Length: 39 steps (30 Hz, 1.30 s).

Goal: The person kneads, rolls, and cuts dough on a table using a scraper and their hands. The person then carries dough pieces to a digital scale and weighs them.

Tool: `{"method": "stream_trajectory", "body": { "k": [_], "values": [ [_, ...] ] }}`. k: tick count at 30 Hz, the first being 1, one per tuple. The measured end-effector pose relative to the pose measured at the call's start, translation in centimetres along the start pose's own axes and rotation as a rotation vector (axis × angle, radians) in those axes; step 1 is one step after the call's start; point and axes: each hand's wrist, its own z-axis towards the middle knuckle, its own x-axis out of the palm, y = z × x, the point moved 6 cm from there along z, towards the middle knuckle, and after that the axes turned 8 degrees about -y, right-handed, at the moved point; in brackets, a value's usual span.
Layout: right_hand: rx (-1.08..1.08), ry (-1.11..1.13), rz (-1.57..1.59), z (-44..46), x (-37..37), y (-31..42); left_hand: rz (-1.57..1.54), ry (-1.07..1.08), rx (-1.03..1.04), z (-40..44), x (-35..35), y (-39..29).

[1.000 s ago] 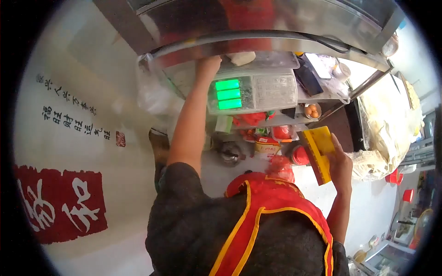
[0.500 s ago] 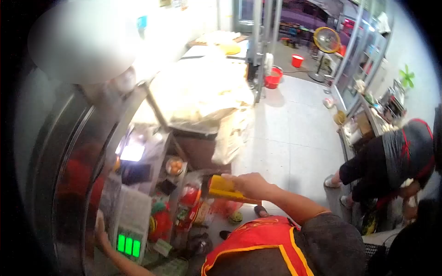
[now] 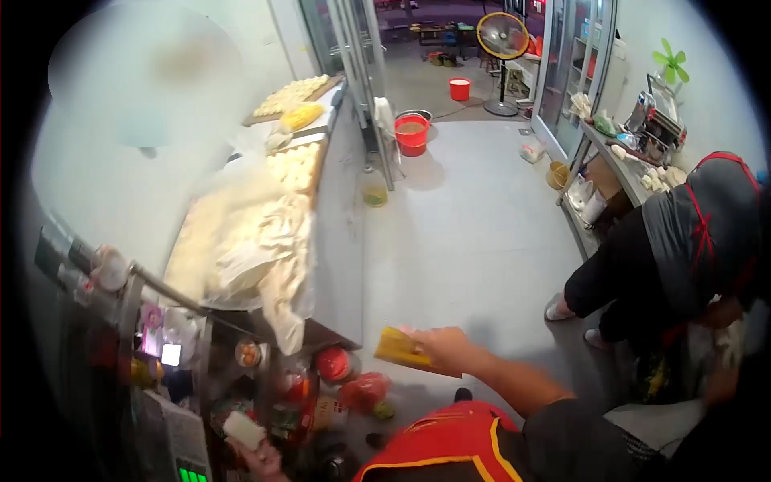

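My right hand is closed round one end of a long yellow box-like thing with a brownish lower edge. It is held out over the floor, in front of my red apron. My left hand, at the bottom left, has its fingers around a pale, roughly rectangular piece; its exact kind is blurred. Left of that hand stands a scale with green lit digits. A red-lidded jar and a red plastic bag are low down between my hands.
A long table bears pale dough pieces and cloths. Farther off are a red bucket and a standing fan. At right, a co-worker in a grey apron bends beside a counter.
My view has swung left and steadied, showing more of the table. My left hand has moved right from beside the scale and now holds the pale piece. The yellow thing stays in my right hand.
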Motion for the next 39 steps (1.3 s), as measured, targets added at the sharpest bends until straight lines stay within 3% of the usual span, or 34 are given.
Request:
{"method": "stream_trajectory", "body": {
  "k": [2, 4, 6, 8, 9, 12, 16, 17, 19, 22, 25, 32, 39],
  "values": [
    [0.076, -0.019, 0.010, -1.6, -1.9, -4.4, 0.112, -0.492, 0.068, 2.9, 8.9, 8.6],
    [0.203, -0.061, 0.040, -3.7, -2.3, -9.7, 0.149, 0.224, -0.466, 6.9, 12.6, 15.9],
    [0.288, -0.215, 0.157, -6.7, -3.1, -14.2, 0.032, -0.145, -0.455, 9.4, 19.2, 21.8],
    [0.413, -0.268, 0.113, -9.8, -3.5, -18.4, 0.284, 0.007, -0.539, 13.1, 21.7, 26.0],
    [0.495, -0.300, 0.089, -11.3, -4.0, -19.9, 0.241, -0.116, -0.529, 14.1, 24.7, 28.0],
    [0.684, -0.321, -0.019, -13.6, -6.5, -23.3, 0.319, -0.082, -0.696, 18.7, 28.4, 32.7],
    [0.706, -0.452, -0.060, -12.3, -10.3, -28.8, 0.314, 0.231, -0.976, 25.7, 32.8, 38.8],
    [0.753, -0.433, -0.081, -11.3, -11.4, -30.6, 0.500, 0.103, -0.864, 28.7, 33.1, 40.4],
    [0.853, -0.380, -0.117, -9.2, -13.5, -33.1, 0.578, 0.142, -0.891, 32.4, 37.5, 43.5],
    [0.848, -0.501, -0.065, -6.0, -16.9, -37.9, 0.551, 0.220, -0.965, 37.6, 43.4, 48.3],
    [0.943, -0.544, -0.104, -2.7, -23.4, -43.1, 0.617, 0.314, -1.052, 42.0, 54.5, 55.5],
    [1.163, -1.079, -0.017, -3.8, -31.6, -55.0, 0.830, 0.483, -1.156, 46.8, 70.3, 72.4],
    [1.088, -1.630, 0.054, -7.4, -44.5, -70.3, 0.855, 0.699, -1.177, 43.0, 87.6, 90.4]
  ]
}}
